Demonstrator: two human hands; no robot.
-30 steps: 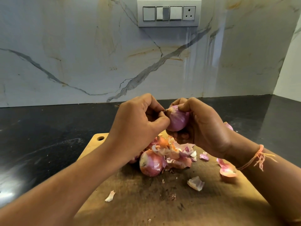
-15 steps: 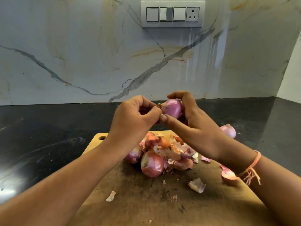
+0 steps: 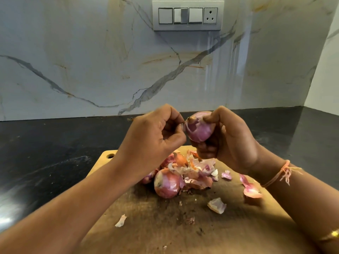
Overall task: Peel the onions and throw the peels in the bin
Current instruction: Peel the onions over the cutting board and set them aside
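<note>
in the head view, your right hand [image 3: 229,138] grips the onion in hand [image 3: 199,128] above the far end of the cutting board [image 3: 229,226], thumb on top and fingers curled under it. most of its surface shows smooth purple, with a dry scrap left at the tip, so i judge this one nearly peeled. your left hand [image 3: 156,136] is curled with its fingertips right at that tip; whether they pinch a shred of skin or nothing, i cannot tell.

below, a pile of peels [image 3: 194,171] lies on the board against the waiting onion [image 3: 167,183], which has dry skin on it, and at least one more bulb sits behind it, partly hidden. loose scraps [image 3: 216,205] lie scattered nearby. no bin is in view, and every peel seen is on the board, so the binning looks not yet begun.
</note>
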